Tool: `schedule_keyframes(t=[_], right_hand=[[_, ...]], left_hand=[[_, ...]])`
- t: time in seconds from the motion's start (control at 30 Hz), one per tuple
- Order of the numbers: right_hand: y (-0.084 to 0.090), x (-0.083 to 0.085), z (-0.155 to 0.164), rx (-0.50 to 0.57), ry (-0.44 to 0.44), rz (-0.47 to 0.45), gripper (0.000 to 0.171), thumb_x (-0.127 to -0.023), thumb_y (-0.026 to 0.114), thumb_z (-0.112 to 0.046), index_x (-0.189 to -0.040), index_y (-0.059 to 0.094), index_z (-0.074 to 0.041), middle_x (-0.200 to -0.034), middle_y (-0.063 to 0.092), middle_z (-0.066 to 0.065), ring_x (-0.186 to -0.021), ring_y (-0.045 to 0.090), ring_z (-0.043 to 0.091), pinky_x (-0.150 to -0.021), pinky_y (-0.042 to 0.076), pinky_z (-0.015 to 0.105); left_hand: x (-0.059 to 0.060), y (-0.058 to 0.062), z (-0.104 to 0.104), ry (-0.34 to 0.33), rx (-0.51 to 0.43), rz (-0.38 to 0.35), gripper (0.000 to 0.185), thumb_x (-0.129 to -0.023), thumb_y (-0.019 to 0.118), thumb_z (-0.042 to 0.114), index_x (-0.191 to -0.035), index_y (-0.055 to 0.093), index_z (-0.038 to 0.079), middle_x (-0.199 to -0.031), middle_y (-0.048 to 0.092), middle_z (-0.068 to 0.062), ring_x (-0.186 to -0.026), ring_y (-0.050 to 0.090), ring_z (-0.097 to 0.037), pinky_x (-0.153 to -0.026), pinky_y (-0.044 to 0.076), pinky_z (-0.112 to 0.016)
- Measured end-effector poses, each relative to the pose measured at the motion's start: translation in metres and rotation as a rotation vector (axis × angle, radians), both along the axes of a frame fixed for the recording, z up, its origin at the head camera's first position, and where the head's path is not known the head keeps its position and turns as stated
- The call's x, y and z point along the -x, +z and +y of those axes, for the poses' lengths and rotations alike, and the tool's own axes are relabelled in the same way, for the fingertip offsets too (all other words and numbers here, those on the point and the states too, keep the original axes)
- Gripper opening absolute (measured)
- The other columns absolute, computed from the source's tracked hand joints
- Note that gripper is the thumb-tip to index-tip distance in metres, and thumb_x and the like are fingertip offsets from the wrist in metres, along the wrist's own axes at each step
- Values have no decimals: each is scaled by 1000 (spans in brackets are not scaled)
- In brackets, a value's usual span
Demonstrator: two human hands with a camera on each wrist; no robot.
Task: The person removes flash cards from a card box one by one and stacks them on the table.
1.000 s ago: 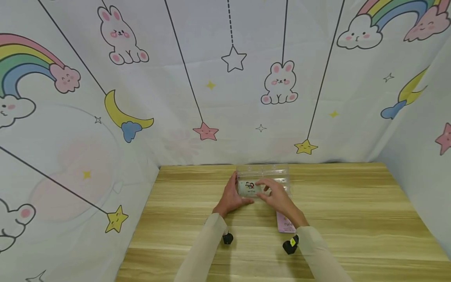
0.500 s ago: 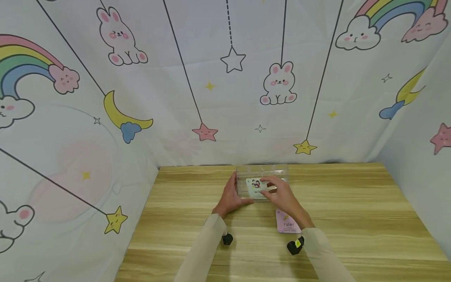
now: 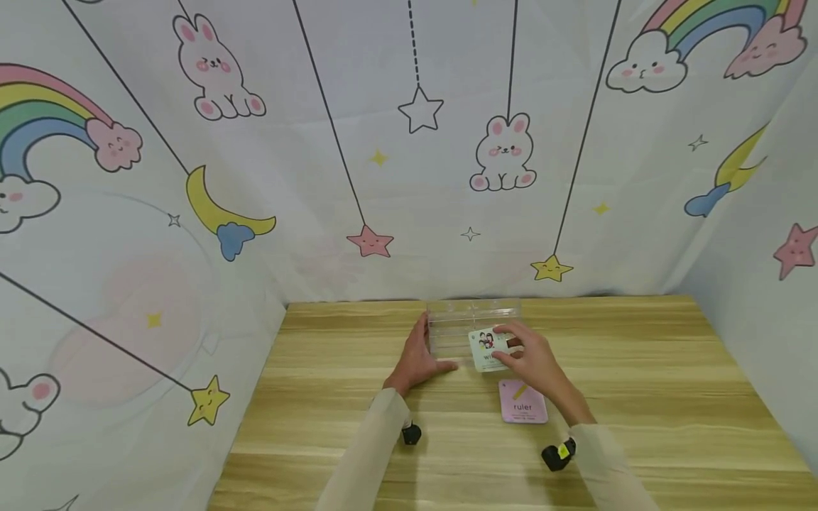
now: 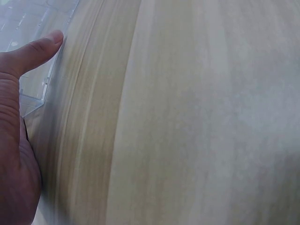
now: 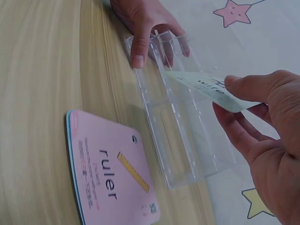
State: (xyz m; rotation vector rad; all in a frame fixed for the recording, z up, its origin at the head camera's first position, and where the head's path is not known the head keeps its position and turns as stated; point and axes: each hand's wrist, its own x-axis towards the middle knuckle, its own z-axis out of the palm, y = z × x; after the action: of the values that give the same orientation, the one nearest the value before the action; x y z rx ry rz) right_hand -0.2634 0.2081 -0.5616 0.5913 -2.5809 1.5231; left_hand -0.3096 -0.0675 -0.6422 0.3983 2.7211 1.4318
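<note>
From the head view, a clear box point(image 3: 471, 321) sits on the wooden table point(image 3: 639, 397), close to the back edge. The left hand point(image 3: 418, 355) lies flat against the left end of the box, with its fingers straight and close together. The right hand point(image 3: 533, 358) pinches a small card point(image 3: 487, 349) between thumb and fingers. The card is at the right front part of the box, tilted up. I cannot tell from here if anything lies inside the box. A pink card point(image 3: 524, 401) with the word "ruler" lies flat on the table, just in front of the box and under the right hand. All around the table hangs a cloth point(image 3: 319, 177) with bunnies, stars, moons and rainbows on it.

From the left wrist view, the thumb point(image 4: 35, 52) is straight and touches the edge of the clear box point(image 4: 33, 28). The rest is bare wood of the table point(image 4: 187, 117).

From the right wrist view, the right hand point(image 5: 267, 136) grips the light green card point(image 5: 206, 86) between thumb and fingers, over the clear box point(image 5: 187, 136). The box has long slots and they look empty. The left hand point(image 5: 145, 23) holds the far end of the box, its fingers lying over the rim. The pink card point(image 5: 110, 173) lies flat just beside the box.
</note>
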Motion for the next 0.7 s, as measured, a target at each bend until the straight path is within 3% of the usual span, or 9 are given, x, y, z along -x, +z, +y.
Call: schedule_keyframes(t=[0.37,0.53,0.7], right_hand=[[-4,-14,24,-20,-3,-25,46,-86,83,2,-129,64,0,-124,63,19,-83,71,21,-67,60,27],[-9,-20,33,-26,-17,-34,48,-85,84,2,-129,64,2,-125,63,20,-80,70,17,-69,59,26],[-15,-27,41,-38,-43,-99,48,-85,84,1,-129,65,3,-127,63,20,-82,70,18,-70,59,24]], left_hand=[[-1,0,-1,-16,-14,3,134,-72,98,36,-167,7,10,-169,22,-15,-153,28,-28,-119,33,-38],[-1,1,-1,-14,-8,-7,135,-71,98,36,-167,7,12,-169,21,-13,-154,27,-26,-119,32,-35],[0,0,-1,-14,-6,-18,135,-71,99,35,-167,6,13,-170,20,-12,-154,26,-25,-120,31,-34]])
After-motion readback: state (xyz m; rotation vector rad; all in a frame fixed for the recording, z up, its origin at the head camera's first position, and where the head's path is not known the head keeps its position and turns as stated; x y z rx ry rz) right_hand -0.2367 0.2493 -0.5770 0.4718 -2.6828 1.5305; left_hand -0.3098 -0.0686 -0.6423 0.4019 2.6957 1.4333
